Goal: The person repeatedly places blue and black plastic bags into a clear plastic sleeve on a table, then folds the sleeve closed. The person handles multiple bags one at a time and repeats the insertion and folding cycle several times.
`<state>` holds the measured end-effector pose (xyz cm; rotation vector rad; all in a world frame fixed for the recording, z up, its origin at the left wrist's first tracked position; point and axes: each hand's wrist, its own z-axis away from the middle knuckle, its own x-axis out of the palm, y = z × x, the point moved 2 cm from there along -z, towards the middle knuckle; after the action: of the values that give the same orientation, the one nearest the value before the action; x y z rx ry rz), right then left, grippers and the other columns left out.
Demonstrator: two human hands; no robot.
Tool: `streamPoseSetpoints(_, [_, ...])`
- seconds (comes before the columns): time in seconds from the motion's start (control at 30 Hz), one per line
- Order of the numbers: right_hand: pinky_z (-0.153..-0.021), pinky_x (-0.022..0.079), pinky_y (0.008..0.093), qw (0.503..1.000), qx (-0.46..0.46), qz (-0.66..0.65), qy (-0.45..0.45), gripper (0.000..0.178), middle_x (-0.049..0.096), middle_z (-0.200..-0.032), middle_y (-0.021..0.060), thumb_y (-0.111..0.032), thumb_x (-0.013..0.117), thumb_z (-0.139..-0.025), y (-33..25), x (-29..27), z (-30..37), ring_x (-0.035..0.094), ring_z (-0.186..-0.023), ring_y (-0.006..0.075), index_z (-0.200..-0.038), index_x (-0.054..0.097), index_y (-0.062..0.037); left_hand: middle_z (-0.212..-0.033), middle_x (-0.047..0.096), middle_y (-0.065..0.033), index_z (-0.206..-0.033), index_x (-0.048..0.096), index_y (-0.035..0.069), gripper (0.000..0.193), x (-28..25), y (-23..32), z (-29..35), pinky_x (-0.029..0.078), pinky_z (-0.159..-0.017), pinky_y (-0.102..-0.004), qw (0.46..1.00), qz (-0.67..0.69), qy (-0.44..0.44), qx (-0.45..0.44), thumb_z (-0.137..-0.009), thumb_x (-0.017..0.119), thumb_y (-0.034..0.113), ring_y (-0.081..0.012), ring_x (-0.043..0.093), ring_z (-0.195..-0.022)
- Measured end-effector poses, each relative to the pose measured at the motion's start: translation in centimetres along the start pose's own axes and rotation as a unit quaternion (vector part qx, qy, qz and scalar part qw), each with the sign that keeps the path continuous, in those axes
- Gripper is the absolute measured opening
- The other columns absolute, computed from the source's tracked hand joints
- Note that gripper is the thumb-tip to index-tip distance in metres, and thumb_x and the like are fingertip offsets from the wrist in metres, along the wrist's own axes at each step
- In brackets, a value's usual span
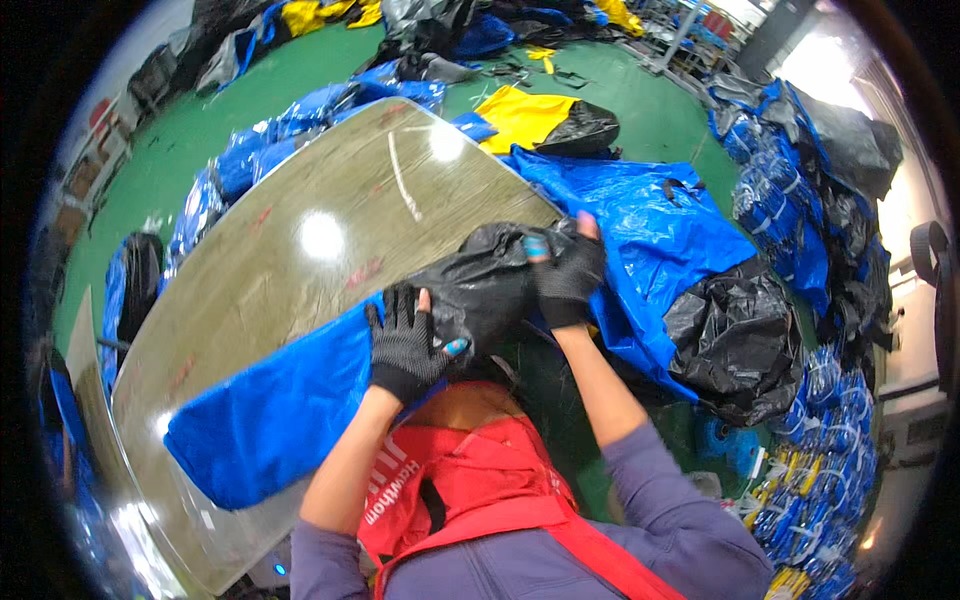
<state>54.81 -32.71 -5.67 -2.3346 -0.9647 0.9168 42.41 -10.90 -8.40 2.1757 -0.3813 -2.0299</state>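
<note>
A long piece of blue sheeting [275, 410] with a crumpled black end [480, 275] lies across the glossy table [270, 270] in front of me. My left hand [408, 345], in a black glove with some fingertips bare, presses flat with fingers spread where the blue meets the black. Blue wrapping shows on its thumb. My right hand [568, 275], gloved the same way and slightly blurred, rests at the far right end of the black part. Its thumb, wrapped in blue, and a raised finger stand apart; its other fingers are partly hidden.
Right of the table lies a large blue sack [640, 230] with a black end [735, 340]. A yellow-and-black piece [530, 120] lies beyond it. Tied blue bundles [820, 470] are heaped at the right, and folded blue sheets [240, 165] line the table's far left edge.
</note>
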Motion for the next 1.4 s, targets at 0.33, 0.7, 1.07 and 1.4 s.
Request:
streamPoseSetpoints(0.33, [-0.088, 0.048, 0.0404, 0.892, -0.130, -0.293, -0.319, 0.032, 0.066, -0.106, 0.0151, -0.021, 0.064, -0.086, -15.5, 0.6, 3.3, 0.063, -0.096, 0.0285, -0.112, 0.062, -0.0023, -0.146, 0.033, -0.0247, -0.141, 0.038, 0.005, 0.084, 2.5, -2.0, 0.5, 0.013, -0.112, -0.0569, 0.965, 0.260, 0.011, 0.041, -0.081, 0.054, 0.061, -0.0439, 0.023, -0.138])
streamPoseSetpoints(0.7, [-0.112, 0.009, 0.0601, 0.810, -0.295, 0.010, -0.507, 0.105, 0.026, -0.148, 0.0222, -0.060, 0.072, -0.059, -19.6, 3.9, 11.3, 0.019, -0.139, 0.0414, -0.143, 0.038, -0.0083, -0.142, 0.044, -0.0213, -0.139, 0.047, 0.010, 0.059, -11.2, -6.6, 11.4, 0.024, -0.111, -0.0502, 0.984, 0.153, 0.046, 0.081, -0.087, 0.053, 0.038, -0.0400, 0.038, -0.133])
streamPoseSetpoints(1.07, [-0.114, 0.014, 0.0538, 0.784, -0.310, 0.043, -0.536, 0.099, 0.037, -0.139, 0.0337, -0.064, 0.063, -0.071, -25.5, 10.1, 15.3, 0.032, -0.133, 0.0455, -0.139, 0.038, 0.0037, -0.153, 0.026, -0.0191, -0.144, 0.035, 0.006, 0.075, -8.9, -20.2, 19.1, 0.002, -0.116, -0.0547, 0.938, -0.223, -0.003, -0.267, -0.087, 0.051, 0.051, -0.0363, 0.015, -0.144])
streamPoseSetpoints(1.4, [-0.104, -0.001, 0.0745, 0.760, -0.278, 0.144, -0.569, 0.063, 0.029, -0.147, 0.0301, -0.048, 0.049, -0.088, -28.8, 13.5, 18.9, 0.023, -0.136, 0.0519, -0.144, 0.041, -0.0194, -0.115, 0.061, -0.0160, -0.129, 0.046, -0.006, 0.078, -11.8, -31.9, 29.1, 0.048, -0.087, -0.0382, 0.776, 0.212, 0.109, -0.584, -0.081, 0.068, 0.051, -0.0252, 0.060, -0.099])
